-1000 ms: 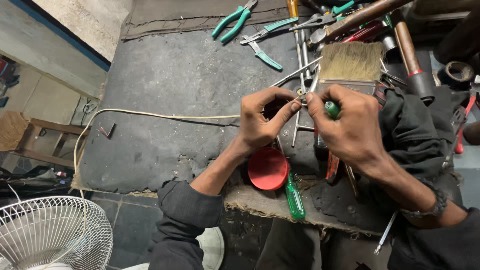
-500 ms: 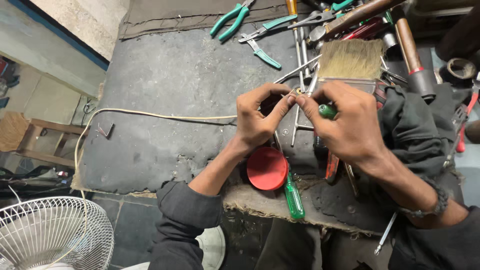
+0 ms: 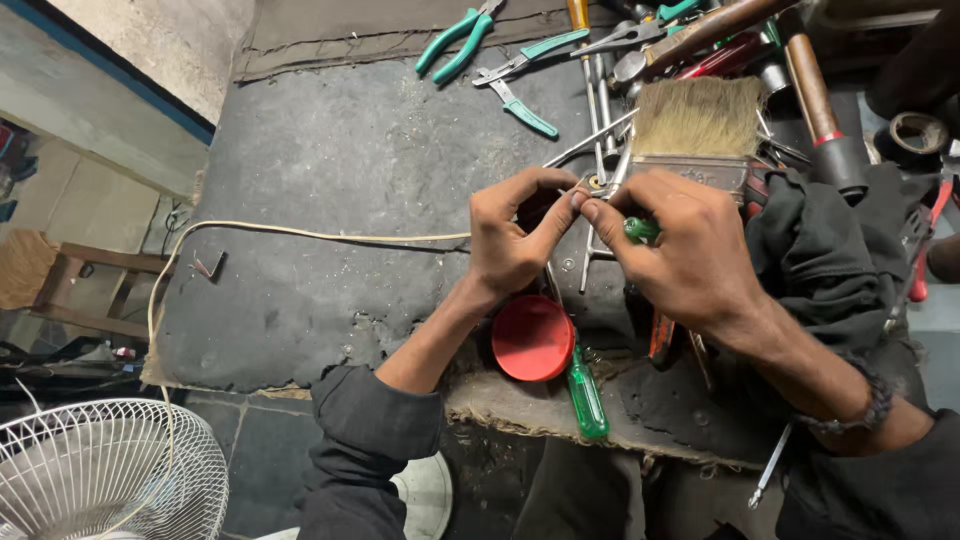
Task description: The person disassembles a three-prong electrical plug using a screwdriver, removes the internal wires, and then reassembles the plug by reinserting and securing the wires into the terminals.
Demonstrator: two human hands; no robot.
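We keep our left hand (image 3: 515, 240) and right hand (image 3: 680, 250) together as before, fingertips pinching a small metal part (image 3: 594, 184) above the bench (image 3: 330, 200); right fingers also grip a green-handled screwdriver (image 3: 640, 229).

Red lid (image 3: 532, 338), green screwdriver (image 3: 587, 398), teal-handled pliers (image 3: 455, 40), straw-coloured brush (image 3: 697, 118), grey mat (image 3: 340, 200).

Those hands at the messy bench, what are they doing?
A person is working over a dark bench mat. The left hand and right hand meet at the fingertips, pinching a tiny metal part too small to make out. The right hand also grips a green-handled tool. Below lie a red lid and a green screwdriver. A paintbrush and teal pliers lie beyond.
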